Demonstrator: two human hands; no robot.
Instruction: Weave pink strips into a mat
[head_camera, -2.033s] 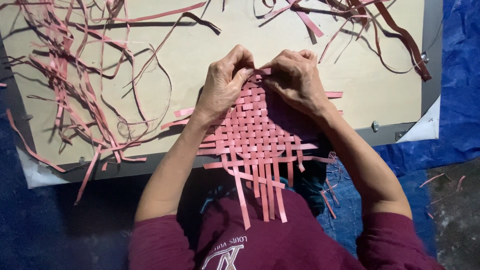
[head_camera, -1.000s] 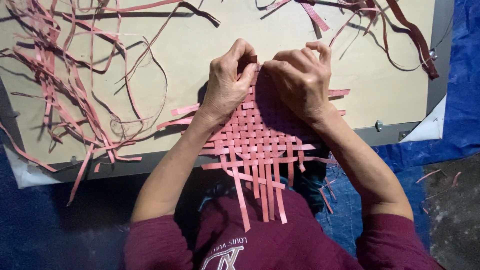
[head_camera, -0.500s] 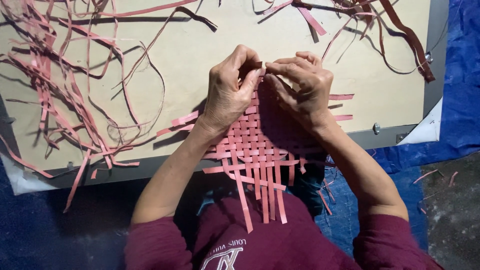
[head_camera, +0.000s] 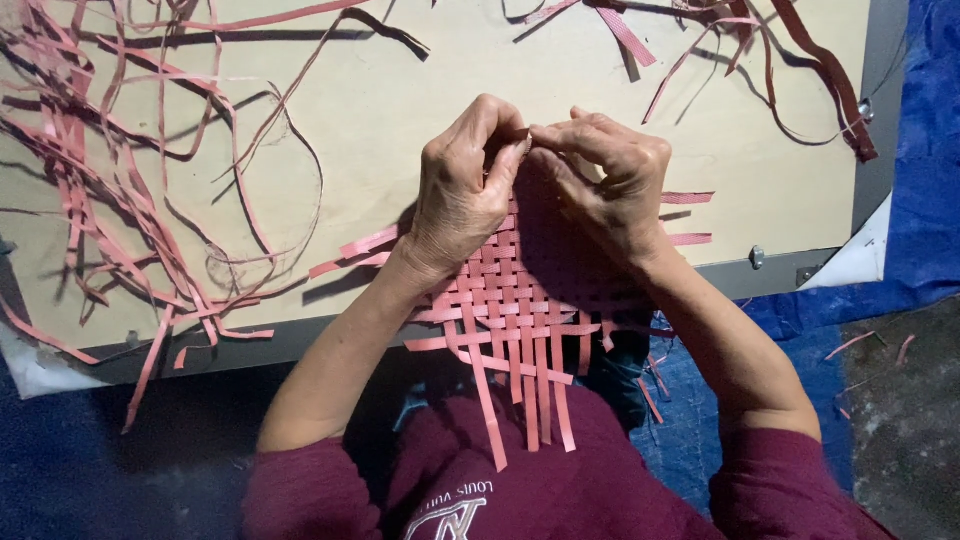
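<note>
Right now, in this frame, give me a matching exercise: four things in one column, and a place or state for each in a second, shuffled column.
Things:
1. woven mat
2. loose strips
3. blue tarp
4. left hand

Places or states:
A. lies scattered on the left of the board
B. covers the floor at the right of the board
C. pinches at the mat's far edge, fingertip to fingertip with the right hand
D. hangs over the board's near edge toward the lap

Pairs: 1-D, 2-A, 3-B, 4-C

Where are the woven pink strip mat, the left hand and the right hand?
woven pink strip mat (head_camera: 505, 300), head view, middle of weave.
left hand (head_camera: 462, 195), head view, back of hand.
right hand (head_camera: 612, 190), head view, back of hand.
</note>
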